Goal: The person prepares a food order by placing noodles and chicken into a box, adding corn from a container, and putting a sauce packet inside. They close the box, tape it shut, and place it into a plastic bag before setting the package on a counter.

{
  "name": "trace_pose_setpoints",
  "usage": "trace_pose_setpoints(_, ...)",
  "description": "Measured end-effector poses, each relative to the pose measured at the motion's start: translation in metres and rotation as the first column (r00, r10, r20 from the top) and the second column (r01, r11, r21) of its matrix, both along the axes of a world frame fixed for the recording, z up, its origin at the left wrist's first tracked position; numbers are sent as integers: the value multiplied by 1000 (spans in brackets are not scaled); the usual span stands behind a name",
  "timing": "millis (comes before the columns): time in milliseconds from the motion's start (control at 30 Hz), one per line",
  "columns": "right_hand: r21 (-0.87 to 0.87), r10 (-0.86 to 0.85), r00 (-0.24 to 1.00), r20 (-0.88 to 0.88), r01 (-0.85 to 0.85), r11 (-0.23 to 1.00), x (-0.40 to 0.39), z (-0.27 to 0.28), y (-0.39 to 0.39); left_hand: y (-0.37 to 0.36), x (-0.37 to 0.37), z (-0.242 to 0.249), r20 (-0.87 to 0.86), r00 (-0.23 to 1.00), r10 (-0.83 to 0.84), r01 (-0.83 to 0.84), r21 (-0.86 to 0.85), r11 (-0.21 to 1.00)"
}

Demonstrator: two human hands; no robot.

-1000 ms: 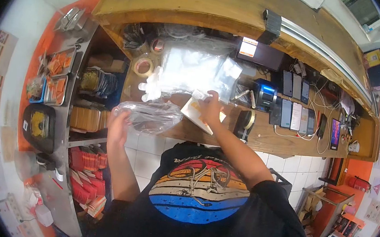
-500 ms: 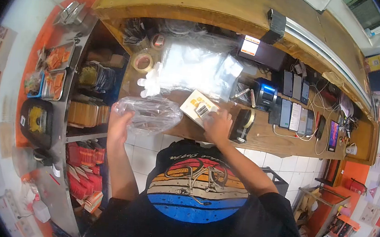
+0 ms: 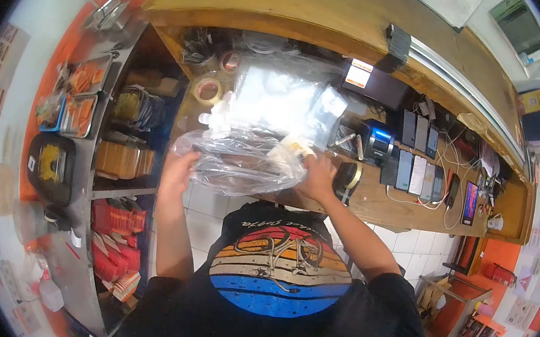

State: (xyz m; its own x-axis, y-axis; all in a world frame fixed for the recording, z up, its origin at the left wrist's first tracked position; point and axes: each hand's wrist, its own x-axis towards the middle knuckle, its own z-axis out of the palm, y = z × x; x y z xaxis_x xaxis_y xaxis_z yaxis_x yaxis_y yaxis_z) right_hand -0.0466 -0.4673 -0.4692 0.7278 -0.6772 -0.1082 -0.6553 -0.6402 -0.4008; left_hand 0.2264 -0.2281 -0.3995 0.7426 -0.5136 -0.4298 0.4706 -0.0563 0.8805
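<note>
A clear plastic bag (image 3: pixel 231 164) stretches between both hands over the front edge of the wooden desk. My left hand (image 3: pixel 180 169) grips its left side with closed fingers. At the bag's right end, my right hand (image 3: pixel 317 175) is closed round a small cream box (image 3: pixel 293 150) with orange print. The box sits in or behind the clear film; which of the two is hard to tell. Behind the bag lies a shiny stack of clear plastic sheets (image 3: pixel 277 97). A tape dispenser (image 3: pixel 350 179) stands just right of my right hand.
Tape rolls (image 3: pixel 208 91) sit at the desk's back left. A label printer (image 3: pixel 377 140), several phones (image 3: pixel 404 169) and white cables spread to the right. Overhead runs a wooden shelf edge (image 3: pixel 285 26). Left is a metal counter with trays of packets (image 3: pixel 78 115).
The bag has moved right and spread wider, now reaching my right hand. The box, uncovered before, is now partly behind or inside the film. The view has shifted slightly.
</note>
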Motion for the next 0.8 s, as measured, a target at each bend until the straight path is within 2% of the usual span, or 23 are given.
trace_pose_setpoints(33, 40, -20, 999, -40, 21, 999, -5, 22, -3, 3, 1, -18, -8, 1000, 7, -7, 10, 1000)
trace_pose_setpoints(100, 17, -47, 999, -3, 47, 999, -18, 47, -14, 10, 0, -54, -29, 999, 25, -24, 32, 999)
trace_pose_setpoints(133, 11, -69, 998, -7, 69, 998, -23, 61, -20, 17, 3, -92, -54, 998, 32, -27, 89, 996)
trace_pose_setpoints(167, 5, -90, 996, -11, 90, 996, -26, 75, -28, 15, -4, -100, -72, 997, 39, -31, 99, 995)
trace_pose_setpoints(233, 10, -57, 994, 96, 56, 998, -29, 103, -39, 5, -23, -109, -105, 993, 48, -35, 116, 993)
trace_pose_setpoints(267, 11, -44, 988, 150, 42, 999, -29, 110, -43, 3, -29, -120, -236, 971, 39, -8, 128, 992)
trace_pose_setpoints(333, 379, -74, 872, 483, -132, 916, -21, 111, -45, -3, -38, -143, -482, 876, 15, 57, 135, 989)
trace_pose_setpoints(367, 513, -144, 775, 616, -256, 820, -17, 111, -43, -11, -47, -147, -504, 864, 3, 65, 118, 991)
trace_pose_setpoints(400, 727, -269, 780, 564, -316, 610, -7, 116, -31, -20, -58, -149, -526, 850, -8, 73, 102, 992)
trace_pose_setpoints(433, 811, -366, 760, 537, -345, 472, 3, 124, -15, -29, -69, -150, -548, 836, -19, 79, 86, 993)
trace_pose_setpoints(500, 799, -219, 814, 538, -409, 442, 19, 70, -5, -40, -84, -157, -389, 914, -114, 102, -52, 993)
trace_pose_setpoints(567, 810, -84, 886, 456, -375, 452, 48, 52, 12, -55, -93, -149, -267, 957, -113, 78, -139, 987)
trace_pose_setpoints(600, 786, 16, 916, 401, -353, 507, 60, 44, 15, -61, -97, -148, -205, 973, -107, 69, -185, 980)
trace_pose_setpoints(633, 693, 100, 922, 375, -350, 630, 64, 38, 18, -58, -89, -145, -254, 960, -121, 80, -167, 983)
trace_pose_setpoints(667, 626, 109, 903, 415, -371, 686, 64, 16, 21, -55, -81, -146, -302, 944, -133, 91, -149, 985)
trace_pose_setpoints(733, 450, 199, 883, 425, -396, 801, 56, -23, 26, -60, -72, -127, -479, 873, 93, -89, 33, 996)
trace_pose_setpoints(800, 223, 338, 880, 333, -422, 879, 39, -31, 23, -46, -59, -134, -269, 961, 57, -33, 92, 995)
